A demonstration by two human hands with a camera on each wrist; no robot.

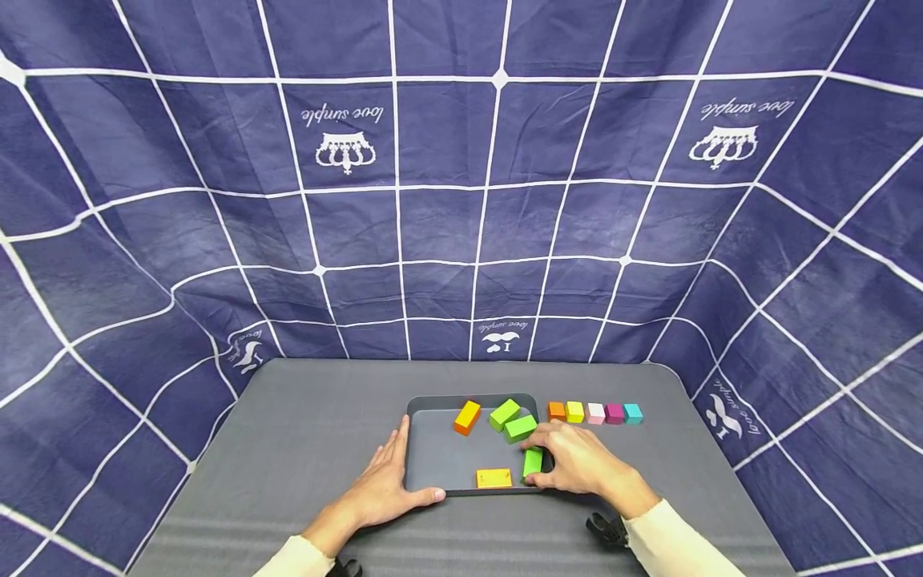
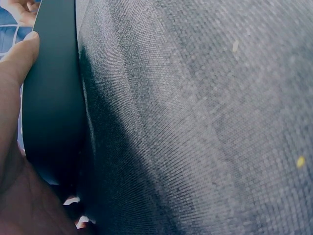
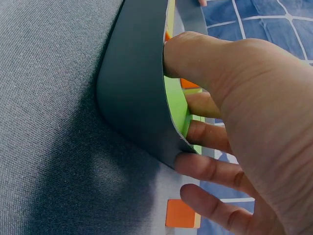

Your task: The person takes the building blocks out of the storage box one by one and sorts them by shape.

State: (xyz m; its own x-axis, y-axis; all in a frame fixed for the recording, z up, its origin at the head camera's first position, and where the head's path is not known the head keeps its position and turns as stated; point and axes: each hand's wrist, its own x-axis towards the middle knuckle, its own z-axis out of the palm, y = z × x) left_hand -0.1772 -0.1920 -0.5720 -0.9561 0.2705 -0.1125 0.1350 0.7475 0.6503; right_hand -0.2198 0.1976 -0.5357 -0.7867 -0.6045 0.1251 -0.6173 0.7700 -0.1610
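A shallow dark grey tray [image 1: 441,450] lies on the table with several blocks in it. My left hand [image 1: 380,487] rests against the tray's left front corner, its fingers straight along the left side and its thumb [image 2: 24,51] at the front rim. With thumb and fingertips, my right hand [image 1: 577,461] pinches a green block [image 1: 532,463] in the tray's right front corner. Two more green blocks, a far one [image 1: 504,414] and a nearer one [image 1: 521,428], lie just beyond it. An orange block [image 1: 467,417] sits near the back wall, and a yellow block [image 1: 493,478] by the front wall.
Outside the tray at the back right stands a row of small cubes: orange [image 1: 557,412], yellow [image 1: 574,412], pink [image 1: 594,413], purple [image 1: 614,413] and turquoise [image 1: 632,413]. A blue cloth [image 1: 447,224] with white lines hangs behind the grey table [image 1: 324,433].
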